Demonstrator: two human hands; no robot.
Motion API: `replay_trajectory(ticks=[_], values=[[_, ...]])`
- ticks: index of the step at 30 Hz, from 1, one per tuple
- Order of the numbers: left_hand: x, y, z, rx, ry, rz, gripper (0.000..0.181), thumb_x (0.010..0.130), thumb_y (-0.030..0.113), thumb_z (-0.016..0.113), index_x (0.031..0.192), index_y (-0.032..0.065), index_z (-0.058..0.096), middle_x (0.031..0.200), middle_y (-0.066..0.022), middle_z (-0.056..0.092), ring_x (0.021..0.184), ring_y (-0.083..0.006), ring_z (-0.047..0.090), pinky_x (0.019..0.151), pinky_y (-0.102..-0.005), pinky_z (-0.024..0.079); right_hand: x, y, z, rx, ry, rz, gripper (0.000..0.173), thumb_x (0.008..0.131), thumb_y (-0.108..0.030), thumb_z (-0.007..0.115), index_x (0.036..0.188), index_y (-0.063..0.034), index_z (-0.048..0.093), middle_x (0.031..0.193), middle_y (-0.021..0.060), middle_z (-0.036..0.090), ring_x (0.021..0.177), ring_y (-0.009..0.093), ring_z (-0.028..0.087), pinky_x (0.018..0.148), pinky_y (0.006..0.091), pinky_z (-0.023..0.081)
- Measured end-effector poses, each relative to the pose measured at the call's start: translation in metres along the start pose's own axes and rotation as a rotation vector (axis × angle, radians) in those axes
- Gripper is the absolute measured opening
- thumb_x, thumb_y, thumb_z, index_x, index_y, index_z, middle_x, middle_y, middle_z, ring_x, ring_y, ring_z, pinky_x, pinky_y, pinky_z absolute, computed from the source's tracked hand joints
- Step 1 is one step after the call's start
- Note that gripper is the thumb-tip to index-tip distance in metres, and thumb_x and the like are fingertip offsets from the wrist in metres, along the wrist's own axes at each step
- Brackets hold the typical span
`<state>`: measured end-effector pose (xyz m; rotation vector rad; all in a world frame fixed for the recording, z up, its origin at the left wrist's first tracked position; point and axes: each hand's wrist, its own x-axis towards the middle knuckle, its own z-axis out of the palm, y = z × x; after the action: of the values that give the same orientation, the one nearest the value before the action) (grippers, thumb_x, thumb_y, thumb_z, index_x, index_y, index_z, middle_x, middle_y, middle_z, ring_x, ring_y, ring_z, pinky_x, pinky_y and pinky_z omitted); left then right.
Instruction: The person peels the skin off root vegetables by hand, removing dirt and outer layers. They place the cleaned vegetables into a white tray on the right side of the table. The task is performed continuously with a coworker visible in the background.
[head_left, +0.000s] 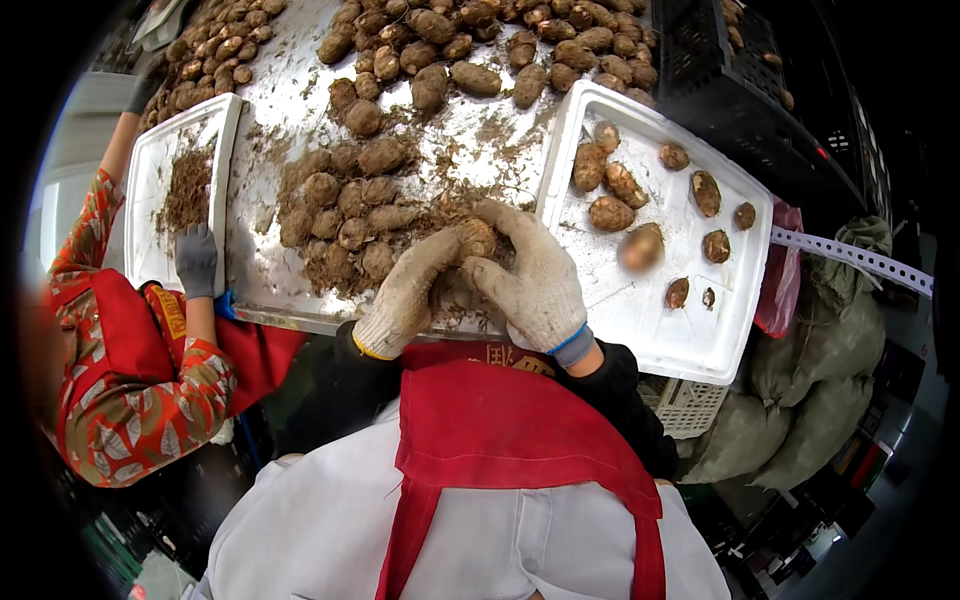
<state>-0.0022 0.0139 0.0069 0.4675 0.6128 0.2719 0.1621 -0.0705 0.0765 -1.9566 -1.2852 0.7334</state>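
Both my hands wear off-white knitted work gloves and meet over the near edge of a metal table (262, 225). Between them is a brown taro corm (476, 238), its ringed skin facing up. The fingers of my left hand (409, 292) press it from the left. My right hand (536, 281) curls around its right side, with the thumb below it. A cluster of hairy taro corms (352, 217) lies just left of the hands, among loose root fibres and dirt. On the right, a white foam tray (600, 289) holds several spaced-out taro corms (611, 214).
More taro is heaped along the table's far side (476, 79). At left, a co-worker's gray-gloved hand (196, 259) rests at another foam tray (225, 142) with brown fibres. A black plastic crate (720, 97) stands far right. Stuffed woven sacks (810, 420) and a cream crate (686, 409) sit lower right.
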Motion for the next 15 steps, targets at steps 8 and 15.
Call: replay_trajectory(ticks=[8, 15], values=[[0.002, -0.005, -0.02, 0.749, -0.039, 0.36, 0.047, 0.108, 0.032, 0.049, 0.139, -0.0036, 0.054, 0.122, -0.0058, 0.066, 0.107, -0.0129, 0.064, 0.09, -0.0266, 0.053, -0.001, 0.001, 0.007, -0.013, -0.009, -0.082, 0.057, 0.081, -0.016, 0.075, 0.135, -0.0069, 0.059, 0.122, 0.0192, 0.064, 0.11, 0.04, 0.062, 0.097, 0.0452, 0.051], [-0.017, 0.009, 0.008, 0.395, -0.054, 0.066, 0.053, 0.105, 0.032, 0.053, 0.143, -0.0051, 0.05, 0.118, -0.0082, 0.065, 0.101, -0.0142, 0.063, 0.087, -0.0261, 0.052, -0.006, 0.0, 0.002, 0.054, -0.052, -0.038, 0.056, 0.083, -0.014, 0.073, 0.136, -0.0053, 0.059, 0.125, 0.0197, 0.064, 0.117, 0.039, 0.062, 0.101, 0.0429, 0.051]])
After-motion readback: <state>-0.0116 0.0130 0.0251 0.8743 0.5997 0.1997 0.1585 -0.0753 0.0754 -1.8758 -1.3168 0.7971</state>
